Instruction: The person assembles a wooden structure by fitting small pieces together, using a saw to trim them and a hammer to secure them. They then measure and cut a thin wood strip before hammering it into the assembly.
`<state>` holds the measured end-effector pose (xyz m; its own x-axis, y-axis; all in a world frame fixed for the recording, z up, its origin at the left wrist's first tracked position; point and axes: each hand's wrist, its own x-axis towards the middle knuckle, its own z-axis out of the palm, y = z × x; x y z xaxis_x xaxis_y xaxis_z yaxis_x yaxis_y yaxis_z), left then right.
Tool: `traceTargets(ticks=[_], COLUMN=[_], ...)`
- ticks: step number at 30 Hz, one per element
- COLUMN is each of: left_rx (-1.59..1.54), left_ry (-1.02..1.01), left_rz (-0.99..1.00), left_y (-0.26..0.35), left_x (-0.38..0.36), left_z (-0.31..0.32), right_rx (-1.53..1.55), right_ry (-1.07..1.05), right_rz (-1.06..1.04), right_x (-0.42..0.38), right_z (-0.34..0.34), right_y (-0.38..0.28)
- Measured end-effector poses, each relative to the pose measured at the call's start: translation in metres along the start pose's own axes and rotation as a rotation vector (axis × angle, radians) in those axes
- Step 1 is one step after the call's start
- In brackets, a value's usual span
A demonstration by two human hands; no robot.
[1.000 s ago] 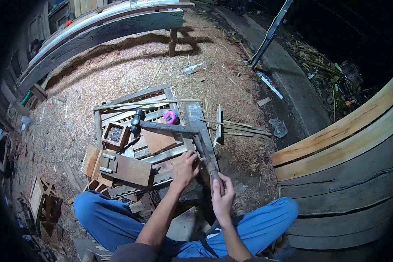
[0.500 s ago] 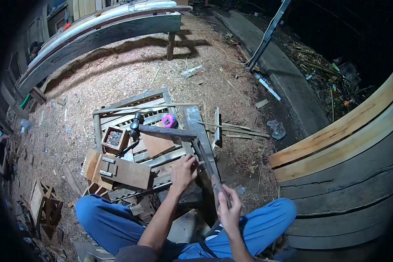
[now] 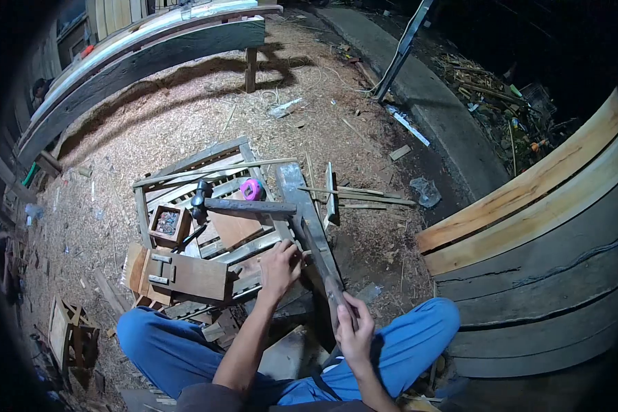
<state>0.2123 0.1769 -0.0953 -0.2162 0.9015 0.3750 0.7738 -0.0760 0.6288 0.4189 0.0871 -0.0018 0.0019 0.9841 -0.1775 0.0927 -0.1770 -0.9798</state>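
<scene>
My left hand [image 3: 279, 268] is closed beside the work plank, its fingers curled round something too small to make out. My right hand [image 3: 354, 329] grips the near end of a dark, narrow strip [image 3: 333, 290], which slants up along the grey plank [image 3: 290, 180]. A hammer [image 3: 250, 205] lies beyond my left hand, its head to the left. Behind its handle stands a pink tape measure [image 3: 251, 189]. To the left, a small wooden box [image 3: 167, 224] holds small metal pieces. A brown board with two small blocks [image 3: 198, 275] lies nearer to me.
A slatted wooden frame [image 3: 196, 152] lies under the tools. Thin sticks [image 3: 378, 197] lie right of the plank. Large boards [image 3: 529, 275] stand at the right. A long bench [image 3: 151, 63] is at the back left, a metal post [image 3: 403, 49] at the back right.
The whole view has shifted slightly, so the scene sits a little further left and up. My left hand has turned a little, and my right hand keeps its grip on the strip.
</scene>
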Motion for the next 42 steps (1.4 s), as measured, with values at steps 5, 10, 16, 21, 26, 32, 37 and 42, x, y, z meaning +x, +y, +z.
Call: traceTargets(ticks=[5, 10, 16, 21, 26, 32, 37, 42], left_rx=[0.001, -0.041, -0.024, 0.023, 0.092, 0.066, 0.097, 0.09], left_ry=[0.015, -0.037, -0.061, -0.043, -0.029, -0.033, 0.007, 0.023], left_rz=[0.001, -0.005, -0.004, 0.053, 0.056, 0.02, 0.008, 0.039], left_y=[-0.002, 0.002, -0.001, -0.004, -0.007, -0.005, -0.002, -0.003], left_x=[0.0, 0.0, -0.004, -0.005, -0.005, -0.006, -0.003, -0.004], left_z=[0.002, -0.004, 0.0, -0.003, -0.003, 0.001, 0.001, 0.005], right_rx=[-0.125, -0.157, -0.126, -0.036, -0.167, -0.036, -0.161, -0.065], right_ry=[-0.012, 0.0, -0.044, -0.021, -0.034, 0.035, 0.014, 0.023], right_rz=[-0.093, -0.175, -0.14, -0.004, -0.215, 0.113, -0.226, 0.13], right_x=[0.026, -0.006, 0.015, 0.008, 0.03, 0.002, 0.016, 0.0], right_z=[0.019, -0.009, 0.002, 0.013, 0.022, 0.011, 0.01, 0.005], right_y=[0.005, 0.019, 0.013, -0.004, 0.035, 0.004, 0.044, -0.014])
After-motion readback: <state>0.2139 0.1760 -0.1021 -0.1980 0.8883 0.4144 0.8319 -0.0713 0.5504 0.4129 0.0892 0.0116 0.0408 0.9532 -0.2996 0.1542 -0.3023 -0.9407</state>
